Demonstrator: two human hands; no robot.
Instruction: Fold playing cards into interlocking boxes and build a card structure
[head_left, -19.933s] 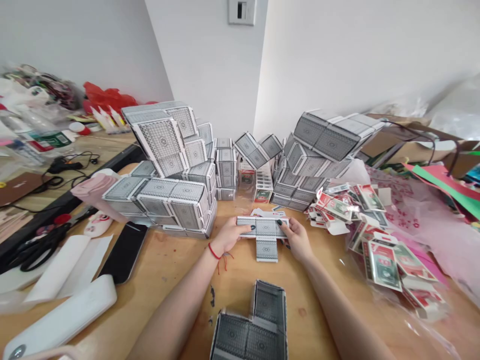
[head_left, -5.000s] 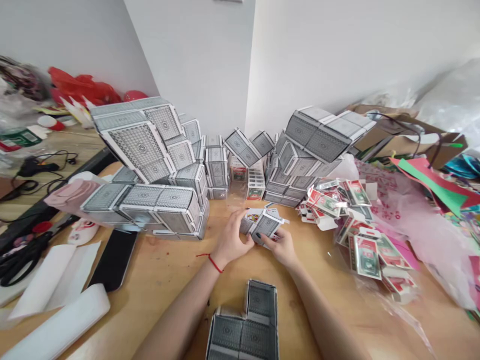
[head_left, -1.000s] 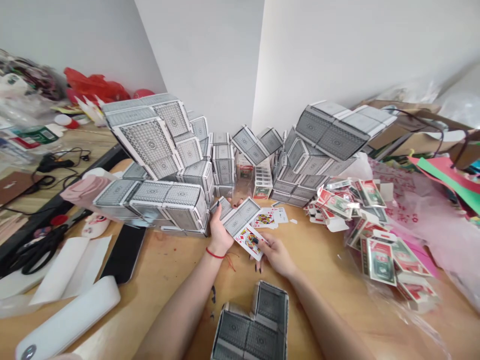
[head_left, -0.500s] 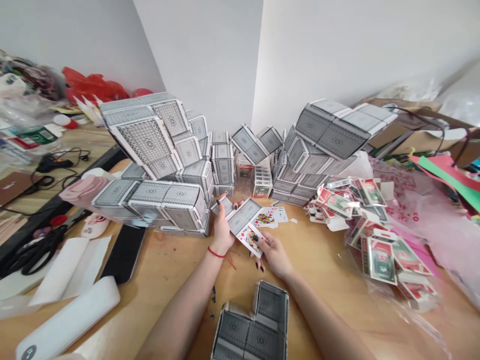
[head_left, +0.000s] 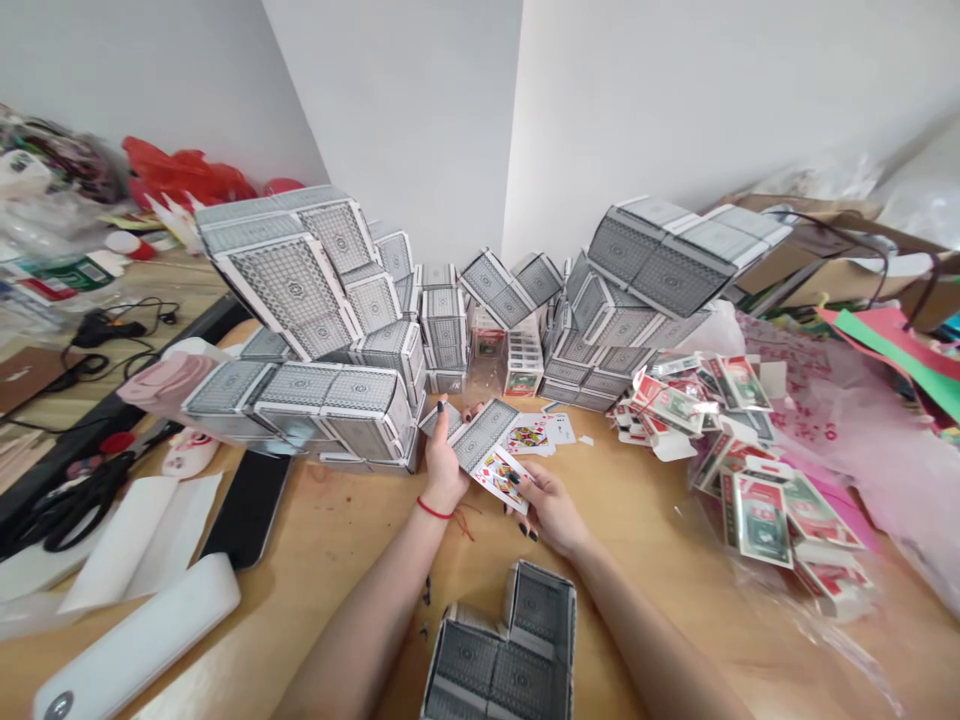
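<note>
My left hand (head_left: 443,462) grips a strip of joined playing cards (head_left: 478,436), grey patterned backs up, above the wooden table (head_left: 352,540). My right hand (head_left: 546,502) pinches the strip's near end, where a face card (head_left: 501,476) with red diamonds shows. A few loose face-up cards (head_left: 541,432) lie on the table just beyond my hands. A block built of card backs (head_left: 504,650) sits near me, between my forearms.
Large card-built blocks (head_left: 315,330) pile up at the back left and more blocks (head_left: 645,270) at the back right. Red-and-green card boxes (head_left: 742,470) spill over plastic wrap on the right. A dark phone (head_left: 247,510), white paper sheets (head_left: 127,540) and scissors (head_left: 67,500) lie left.
My right hand has slid slightly nearer along the face card, and the strip has tipped a little. The rest has stayed put.
</note>
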